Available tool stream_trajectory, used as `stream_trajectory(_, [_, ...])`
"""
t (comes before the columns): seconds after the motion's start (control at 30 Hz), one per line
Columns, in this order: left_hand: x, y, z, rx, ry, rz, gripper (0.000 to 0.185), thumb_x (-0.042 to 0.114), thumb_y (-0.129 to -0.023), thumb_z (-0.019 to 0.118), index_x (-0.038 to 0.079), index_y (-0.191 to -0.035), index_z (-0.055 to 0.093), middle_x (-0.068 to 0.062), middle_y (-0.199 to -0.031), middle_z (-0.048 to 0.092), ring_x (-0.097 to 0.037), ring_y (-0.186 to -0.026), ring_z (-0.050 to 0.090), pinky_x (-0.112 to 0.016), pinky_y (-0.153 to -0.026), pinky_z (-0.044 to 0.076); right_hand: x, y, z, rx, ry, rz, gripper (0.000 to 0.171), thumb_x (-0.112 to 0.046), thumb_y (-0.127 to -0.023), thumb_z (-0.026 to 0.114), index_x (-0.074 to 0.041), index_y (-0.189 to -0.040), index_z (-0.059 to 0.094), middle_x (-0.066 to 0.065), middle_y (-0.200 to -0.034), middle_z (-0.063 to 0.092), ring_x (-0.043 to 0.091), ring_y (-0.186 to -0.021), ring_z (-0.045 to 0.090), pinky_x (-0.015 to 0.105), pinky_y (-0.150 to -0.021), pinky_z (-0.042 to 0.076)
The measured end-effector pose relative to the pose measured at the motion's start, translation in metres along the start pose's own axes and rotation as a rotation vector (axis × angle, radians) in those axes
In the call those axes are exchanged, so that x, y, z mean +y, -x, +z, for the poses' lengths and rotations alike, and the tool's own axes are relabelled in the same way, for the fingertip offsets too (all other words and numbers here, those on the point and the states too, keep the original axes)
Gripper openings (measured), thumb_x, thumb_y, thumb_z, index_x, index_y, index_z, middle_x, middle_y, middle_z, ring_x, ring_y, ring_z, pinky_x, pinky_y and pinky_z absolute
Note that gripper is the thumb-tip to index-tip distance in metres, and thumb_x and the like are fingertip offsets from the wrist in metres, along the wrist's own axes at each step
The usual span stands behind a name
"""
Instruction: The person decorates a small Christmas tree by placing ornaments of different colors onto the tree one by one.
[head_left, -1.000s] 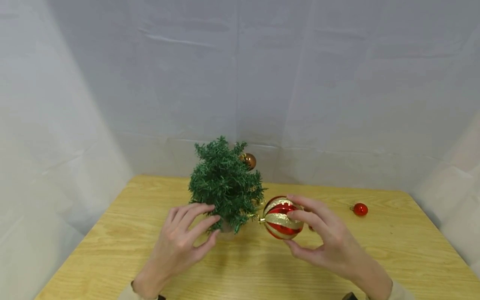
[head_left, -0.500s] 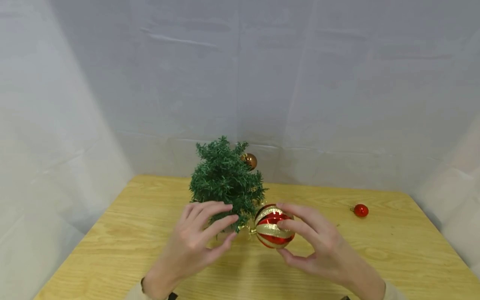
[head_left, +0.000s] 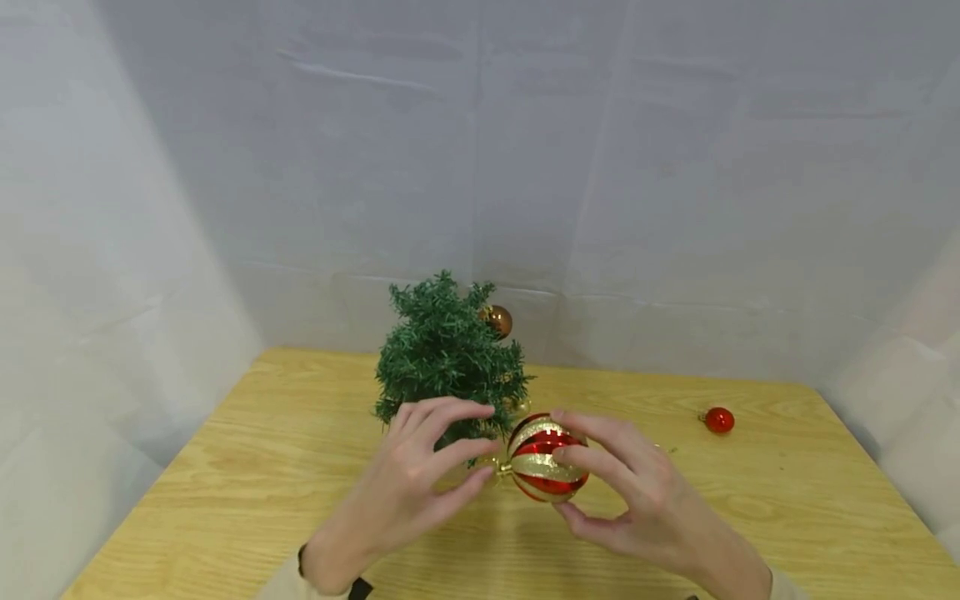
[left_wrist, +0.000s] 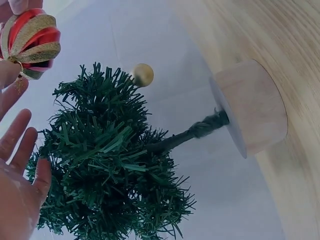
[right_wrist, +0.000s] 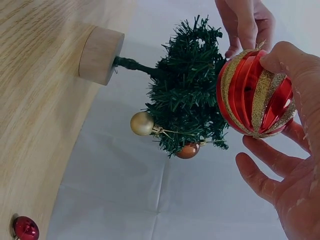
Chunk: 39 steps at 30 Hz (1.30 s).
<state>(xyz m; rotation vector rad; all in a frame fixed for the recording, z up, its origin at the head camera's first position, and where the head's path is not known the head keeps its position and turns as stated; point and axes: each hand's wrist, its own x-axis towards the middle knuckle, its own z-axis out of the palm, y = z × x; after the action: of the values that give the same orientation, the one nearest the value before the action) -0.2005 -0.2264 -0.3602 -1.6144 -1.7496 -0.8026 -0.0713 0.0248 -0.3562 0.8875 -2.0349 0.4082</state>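
Observation:
My right hand (head_left: 645,492) holds a large red Christmas bauble (head_left: 536,462) with gold glitter stripes, thumb below and fingertips over its top and side. Its gold cap and hanging loop (head_left: 501,469) point left. My left hand (head_left: 416,467) has its thumb and index fingertips right at that loop, with a gap between them; the other fingers are spread in the left wrist view. Behind the left hand stands a small artificial Christmas tree (head_left: 446,350), its lower part hidden in the head view. Both wrist views show its round wooden base (left_wrist: 255,105).
A brown bauble (head_left: 499,322) hangs at the tree's back right, and a small gold bauble (right_wrist: 142,123) hangs lower. On the wooden table (head_left: 780,483) lies a small red bauble (head_left: 720,420) toward the right. Pale sheeting (head_left: 525,167) encloses the back and sides.
The right hand has brought the striped bauble left and nearer to me. My left hand has moved right, from beside the tree to the bauble's loop.

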Motion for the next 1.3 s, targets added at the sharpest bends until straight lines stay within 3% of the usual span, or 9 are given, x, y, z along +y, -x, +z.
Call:
stream_trajectory(0.17, [0.0, 0.001, 0.001, -0.003, 0.026, -0.015, 0.011, 0.025, -0.091, 0.077, 0.022, -0.102, 0.076, -0.003, -0.132, 0.066, -0.021, -0.123, 0.058, -0.04, -0.094, 0.046, 0.0, 0.001, 0.0, -0.002, 0.007, 0.009, 0.038, -0.031, -0.095, 0.068, -0.003, -0.119, 0.066, 0.021, -0.136, 0.062, 0.027, -0.112, 0.064, 0.023, -0.105, 0.05])
stream_trajectory(0.5, [-0.004, 0.0, 0.007, -0.026, 0.028, -0.031, 0.027, 0.033, -0.091, 0.075, 0.021, -0.115, 0.074, -0.006, -0.137, 0.063, -0.023, -0.127, 0.055, -0.043, -0.095, 0.046, 0.0, 0.002, -0.001, -0.001, 0.008, 0.024, 0.038, -0.032, -0.095, 0.068, -0.003, -0.119, 0.066, 0.02, -0.137, 0.062, 0.026, -0.113, 0.064, 0.022, -0.106, 0.05])
stream_trajectory(0.67, [-0.005, 0.001, 0.01, -0.029, 0.038, -0.015, 0.019, 0.029, -0.09, 0.076, 0.023, -0.108, 0.077, -0.007, -0.137, 0.063, -0.024, -0.127, 0.054, -0.041, -0.094, 0.044, -0.001, 0.002, -0.001, 0.007, 0.007, 0.014, 0.038, -0.032, -0.095, 0.069, -0.003, -0.119, 0.066, 0.02, -0.137, 0.062, 0.027, -0.113, 0.064, 0.022, -0.106, 0.049])
stream_trajectory(0.8, [-0.005, 0.001, 0.011, 0.005, 0.061, -0.018, 0.01, 0.031, -0.095, 0.072, 0.023, -0.1, 0.077, -0.005, -0.135, 0.064, -0.023, -0.126, 0.054, -0.04, -0.094, 0.042, -0.001, 0.002, -0.001, 0.004, 0.006, 0.019, 0.038, -0.032, -0.095, 0.069, -0.003, -0.119, 0.066, 0.02, -0.137, 0.062, 0.027, -0.113, 0.065, 0.022, -0.106, 0.049])
stream_trajectory(1.03, [-0.001, 0.0, 0.01, 0.105, 0.107, -0.045, 0.017, 0.032, -0.1, 0.065, 0.024, -0.095, 0.078, -0.007, -0.127, 0.068, -0.025, -0.12, 0.057, -0.043, -0.091, 0.039, -0.001, 0.006, -0.002, -0.002, 0.003, 0.062, 0.038, -0.033, -0.095, 0.068, -0.003, -0.119, 0.065, 0.022, -0.136, 0.061, 0.028, -0.113, 0.065, 0.021, -0.103, 0.051])
stream_trajectory(1.3, [0.003, -0.003, 0.008, 0.197, 0.089, -0.045, 0.021, 0.031, -0.102, 0.061, 0.022, -0.095, 0.079, -0.006, -0.122, 0.07, -0.024, -0.114, 0.06, -0.04, -0.089, 0.042, -0.004, 0.006, 0.003, -0.039, -0.053, 0.128, 0.044, -0.032, -0.095, 0.066, -0.005, -0.129, 0.062, 0.023, -0.135, 0.055, 0.026, -0.105, 0.067, 0.018, -0.089, 0.057])
